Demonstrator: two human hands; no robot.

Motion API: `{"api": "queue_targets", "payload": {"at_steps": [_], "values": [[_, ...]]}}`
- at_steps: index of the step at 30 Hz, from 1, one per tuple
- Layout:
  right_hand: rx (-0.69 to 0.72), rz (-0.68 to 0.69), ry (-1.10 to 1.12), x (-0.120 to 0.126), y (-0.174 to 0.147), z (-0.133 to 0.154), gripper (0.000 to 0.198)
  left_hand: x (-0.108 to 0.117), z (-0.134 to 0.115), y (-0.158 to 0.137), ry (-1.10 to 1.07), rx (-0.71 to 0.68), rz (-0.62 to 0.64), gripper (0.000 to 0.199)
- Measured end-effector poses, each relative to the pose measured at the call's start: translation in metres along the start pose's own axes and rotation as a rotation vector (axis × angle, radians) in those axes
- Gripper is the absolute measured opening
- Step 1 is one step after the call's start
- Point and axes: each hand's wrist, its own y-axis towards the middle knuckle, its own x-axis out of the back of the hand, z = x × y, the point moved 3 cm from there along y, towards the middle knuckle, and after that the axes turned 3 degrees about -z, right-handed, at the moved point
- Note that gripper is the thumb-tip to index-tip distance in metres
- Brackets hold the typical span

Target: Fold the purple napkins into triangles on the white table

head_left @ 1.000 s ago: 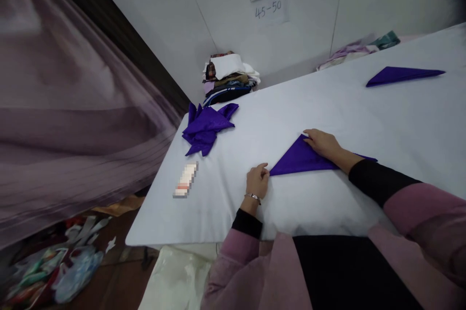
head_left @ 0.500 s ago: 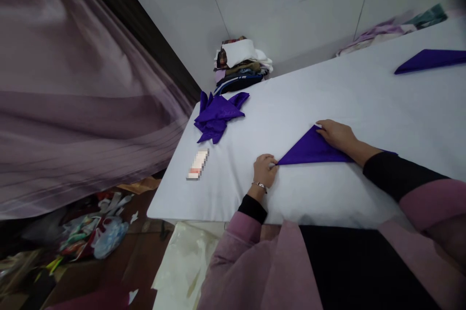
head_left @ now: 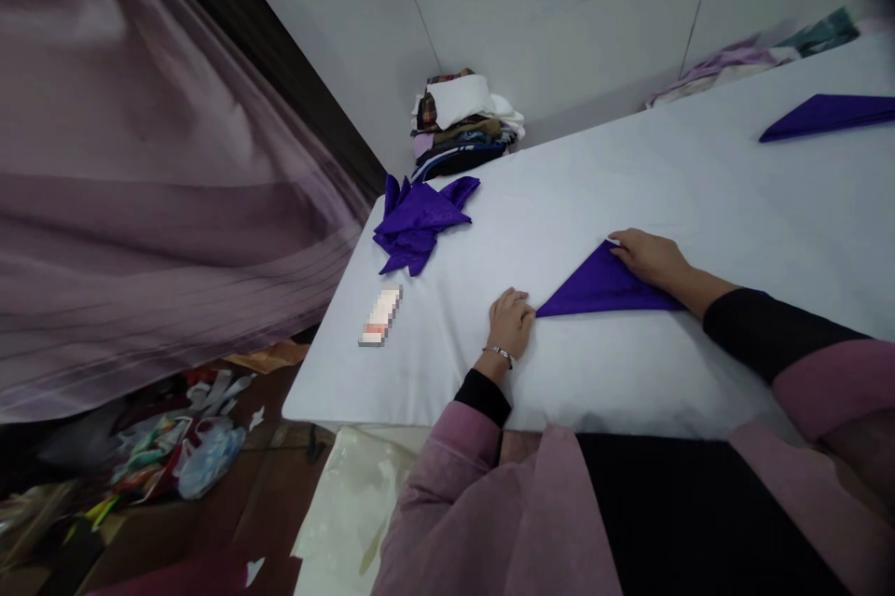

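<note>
A purple cloth napkin [head_left: 591,284], folded into a triangle, lies flat on the white-covered table [head_left: 447,381]. At its upper tip, my right hand [head_left: 650,258] has thumb and fingers closed on the fabric. The right wrist and sleeve hide the far right part of the napkin. My left hand [head_left: 510,324] rests on the table just beside the left point, fingers loosely bent and apart, with nothing seen in them. Whether its side still touches the point, I cannot tell.
Crumpled purple cloth [head_left: 419,223] and a blurred-out flat object [head_left: 381,316] lie on the left. Another folded purple cloth [head_left: 832,117] is at the far right. Stacked clothes [head_left: 465,125] stand against the wall. A curtain [head_left: 174,186] hangs left; plastic bags [head_left: 206,456] lie below.
My left hand has let go of the napkin's left point and shifted slightly up, its fingers loosening. My right hand stays at the upper tip, almost unmoved.
</note>
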Motion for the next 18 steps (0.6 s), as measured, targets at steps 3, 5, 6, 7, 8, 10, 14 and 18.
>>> {"api": "queue_targets", "payload": {"at_steps": [3, 5, 6, 7, 8, 10, 14, 18], "values": [[-0.002, 0.006, -0.004, 0.0, 0.0, 0.0, 0.041, -0.001, -0.003, -0.001, 0.017, 0.025, -0.009, 0.015], [-0.001, 0.015, -0.009, 0.001, 0.0, 0.0, 0.042, -0.002, -0.006, -0.002, 0.005, 0.051, -0.025, 0.014], [0.0, 0.02, -0.011, 0.001, 0.0, 0.001, 0.042, -0.002, -0.007, -0.002, -0.006, 0.067, -0.037, 0.014], [0.001, 0.024, -0.012, 0.001, 0.0, 0.001, 0.042, -0.003, -0.008, -0.002, -0.017, 0.082, -0.048, 0.015], [0.0, 0.026, -0.011, 0.002, 0.0, 0.001, 0.042, -0.003, -0.009, -0.001, -0.027, 0.097, -0.06, 0.016], [0.0, 0.021, -0.009, 0.002, 0.0, 0.001, 0.042, -0.004, -0.01, 0.0, -0.039, 0.124, -0.078, 0.018], [-0.003, -0.014, -0.005, 0.001, 0.0, -0.001, 0.04, -0.006, -0.013, 0.002, -0.025, 0.146, -0.095, 0.018], [-0.007, -0.028, 0.023, 0.0, 0.002, -0.004, 0.04, -0.006, -0.013, 0.003, -0.021, 0.161, -0.11, 0.018]]}}
